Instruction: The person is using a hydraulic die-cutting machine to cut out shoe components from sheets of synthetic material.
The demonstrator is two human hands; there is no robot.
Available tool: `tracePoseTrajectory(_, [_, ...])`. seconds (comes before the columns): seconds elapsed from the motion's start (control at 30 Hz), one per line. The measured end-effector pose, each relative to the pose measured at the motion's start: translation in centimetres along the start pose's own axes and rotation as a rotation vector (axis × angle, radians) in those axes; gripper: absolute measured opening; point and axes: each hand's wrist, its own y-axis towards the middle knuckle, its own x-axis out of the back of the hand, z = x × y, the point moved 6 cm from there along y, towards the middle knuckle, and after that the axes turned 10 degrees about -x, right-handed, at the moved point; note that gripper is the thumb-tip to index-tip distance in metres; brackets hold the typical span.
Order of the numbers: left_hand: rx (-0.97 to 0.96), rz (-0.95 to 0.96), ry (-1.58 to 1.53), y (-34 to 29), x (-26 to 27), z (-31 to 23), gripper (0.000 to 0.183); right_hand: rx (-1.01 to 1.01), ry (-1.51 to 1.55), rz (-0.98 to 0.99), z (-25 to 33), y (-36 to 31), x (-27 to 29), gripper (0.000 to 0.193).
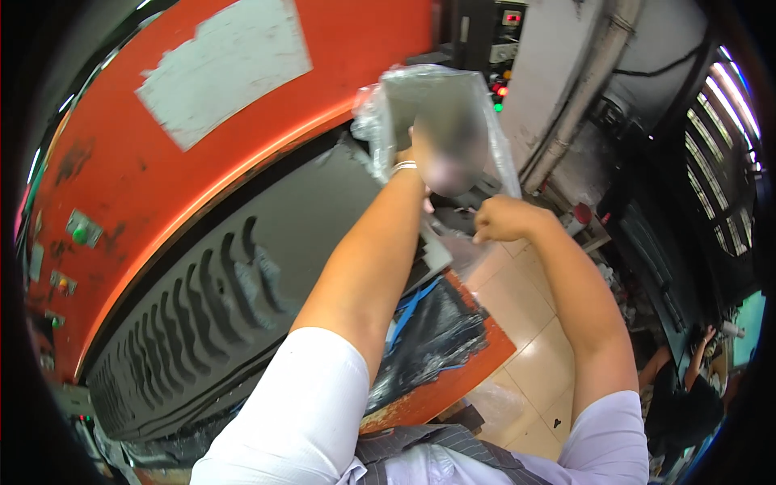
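A box-like holder (398, 113) wrapped in clear plastic stands ahead of me, beside the orange machine. My left hand (411, 153), with a white band at the wrist, reaches in over its near left side. A blurred patch covers most of that hand, so its fingers and anything in them are hidden. At the holder's near right corner is my right hand (511, 220), its fingers curled down and closed. Thin clear plastic film (473, 250) hangs just below those fingertips. What the right fingers hold, if anything, cannot be made out.
The orange machine (364, 48) fills the left, with a dark grey bed (315, 194) bearing wavy dark strips. Black plastic sheeting (436, 331) covers its near corner. A pipe (566, 129) runs up the wall. Another person (683, 404) is at the lower right, above the tiled floor (525, 315).
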Motion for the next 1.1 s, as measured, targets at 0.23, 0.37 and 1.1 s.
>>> tracePoseTrajectory(0.23, [-0.900,0.321,0.343,-14.8,7.0,-2.6,0.063,-0.113,0.158,-0.385,-3.4,-2.8,-1.5,0.029])
tracePoseTrajectory(0.37, [-1.012,0.086,0.325,-23.2,27.3,0.9,0.041,-0.037,0.392,-0.527,7.4,-5.4,1.6,0.018])
tracePoseTrajectory(1.1, [-0.053,-0.779,1.001,-43.7,94.7,37.8,0.050,0.130,0.087,-0.067,98.0,0.0,-26.2,0.063])
